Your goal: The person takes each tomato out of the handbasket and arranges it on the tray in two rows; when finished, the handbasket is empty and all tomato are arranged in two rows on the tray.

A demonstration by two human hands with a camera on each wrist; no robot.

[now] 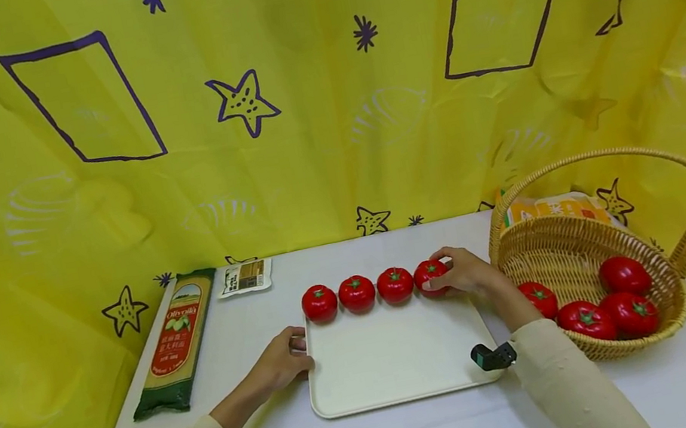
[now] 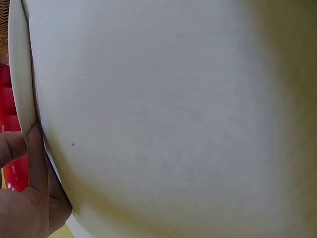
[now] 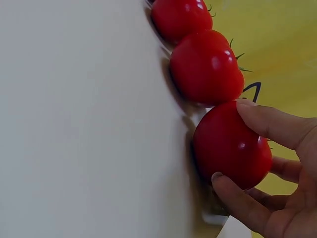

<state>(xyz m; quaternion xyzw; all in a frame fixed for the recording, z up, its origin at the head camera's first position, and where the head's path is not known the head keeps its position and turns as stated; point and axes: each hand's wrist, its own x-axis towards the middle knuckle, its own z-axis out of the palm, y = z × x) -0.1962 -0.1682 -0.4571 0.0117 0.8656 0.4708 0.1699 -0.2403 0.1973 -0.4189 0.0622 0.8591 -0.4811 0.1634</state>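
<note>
A white rectangular tray [image 1: 403, 356] lies on the table, with a row of red tomatoes along its far edge. My left hand [image 1: 285, 360] grips the tray's left rim; in the left wrist view its fingers [image 2: 37, 163] pinch the edge. My right hand [image 1: 468, 270] holds the tomato [image 1: 430, 277] at the row's right end. Thumb and fingers surround this tomato [image 3: 232, 146] in the right wrist view, close beside the neighbouring tomato [image 3: 205, 68]. Farther left along the row sit a tomato [image 1: 357, 294] and the leftmost tomato [image 1: 320, 304].
To the right stands a wicker basket [image 1: 562, 244] with a tall handle, holding several red tomatoes [image 1: 632, 313]. An orange-and-white packet [image 1: 562, 207] is partly hidden behind it. At the left lie a green pasta bag [image 1: 176, 343] and a small white packet [image 1: 246, 278]. A yellow curtain [image 1: 322, 172] hangs behind the table.
</note>
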